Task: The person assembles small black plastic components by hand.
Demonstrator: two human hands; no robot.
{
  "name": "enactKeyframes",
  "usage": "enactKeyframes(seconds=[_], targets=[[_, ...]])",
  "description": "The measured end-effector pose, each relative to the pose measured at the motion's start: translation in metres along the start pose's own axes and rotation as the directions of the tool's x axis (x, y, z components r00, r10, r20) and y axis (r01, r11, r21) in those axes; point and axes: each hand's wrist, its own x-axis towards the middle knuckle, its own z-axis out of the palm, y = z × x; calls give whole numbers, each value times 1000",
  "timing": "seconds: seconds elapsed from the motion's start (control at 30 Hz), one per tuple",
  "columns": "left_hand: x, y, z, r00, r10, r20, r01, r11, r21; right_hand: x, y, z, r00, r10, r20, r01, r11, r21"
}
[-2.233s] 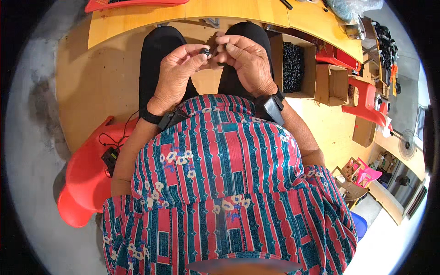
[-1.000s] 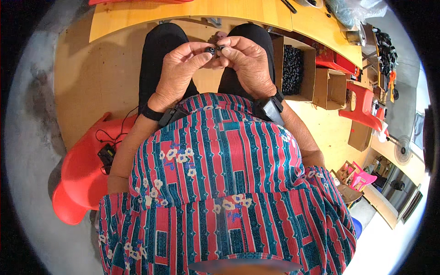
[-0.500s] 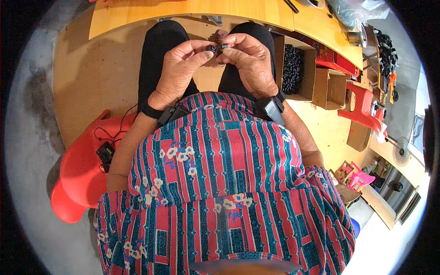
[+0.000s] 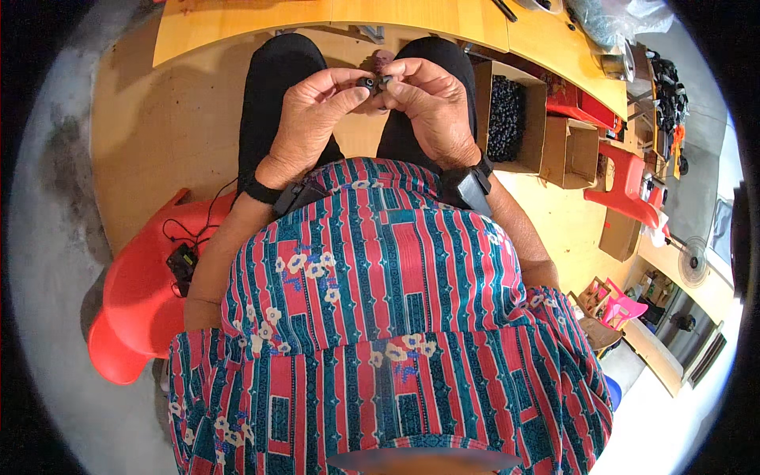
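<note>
Above my knees, my left hand (image 4: 318,111) pinches a small black cylindrical part (image 4: 366,82) between thumb and forefinger, its round end showing a hole. My right hand (image 4: 431,107) is closed on another small dark part (image 4: 385,81), mostly covered by the thumb and fingertips. The two parts are held close together; whether they touch I cannot tell. Each wrist wears a black strap with a dark box-like device on it.
Ahead runs a yellow wooden table edge (image 4: 412,17). Right of my knees stands a cardboard box full of small black parts (image 4: 505,119), beside another cardboard box (image 4: 571,150) and a red stool (image 4: 621,186). A red chair (image 4: 142,293) bearing a black cabled device (image 4: 183,263) is at left.
The part in my right fingers has turned slightly and sits further under the thumb. Both hands stay in nearly the same place.
</note>
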Motion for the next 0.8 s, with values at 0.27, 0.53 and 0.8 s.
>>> enactKeyframes(seconds=[0.27,0.53,0.8], targets=[[0,2,2,1000,0,-1,0,999,46,0,-2,-1,1000,-6,4,6,997,-83],[1,2,1,1000,20,3,-21,998,56,1,0,-3,1000,-12,6,13,998,-64],[1,4,3,1000,20,-7,-20,998,59,0,-3,1,999,-33,-27,30,993,-113]])
